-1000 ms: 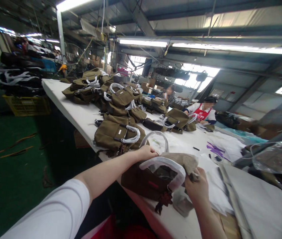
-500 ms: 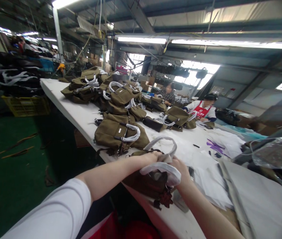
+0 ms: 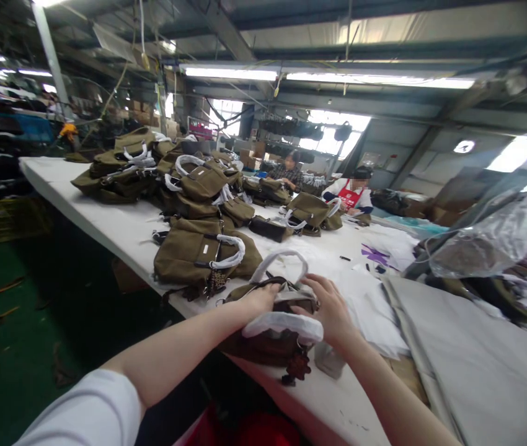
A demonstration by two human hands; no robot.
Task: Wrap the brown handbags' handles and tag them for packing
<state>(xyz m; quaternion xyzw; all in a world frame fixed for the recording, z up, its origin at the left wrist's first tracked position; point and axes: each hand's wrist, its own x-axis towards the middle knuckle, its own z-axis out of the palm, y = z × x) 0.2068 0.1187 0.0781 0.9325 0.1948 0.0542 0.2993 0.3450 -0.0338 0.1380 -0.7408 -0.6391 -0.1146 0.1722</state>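
An olive-brown handbag [image 3: 263, 348] stands at the near edge of the white table, its two handles wrapped in white and a dark brown charm [image 3: 299, 366] hanging from its side. My left hand [image 3: 260, 301] reaches into the bag's opening between the handles, its fingertips partly hidden by pale lining. At the opening's right side is my right hand [image 3: 331, 306], fingers spread and bent, thumb pointing at the lining. Just beyond lies a similar olive bag [image 3: 184, 251] with a wrapped handle and a patterned charm.
More olive bags [image 3: 203, 179] are heaped along the white table [image 3: 100, 217]. White sheets [image 3: 375, 310] and purple strips [image 3: 375, 254] lie to the right, beside a grey covered surface [image 3: 472, 347]. Two people sit across the table. A yellow crate [image 3: 3, 220] stands at left.
My right hand has opened and moved off the lining it was gathering, and the bag's mouth looks wider. My left hand is lower at the opening. The view has turned right.
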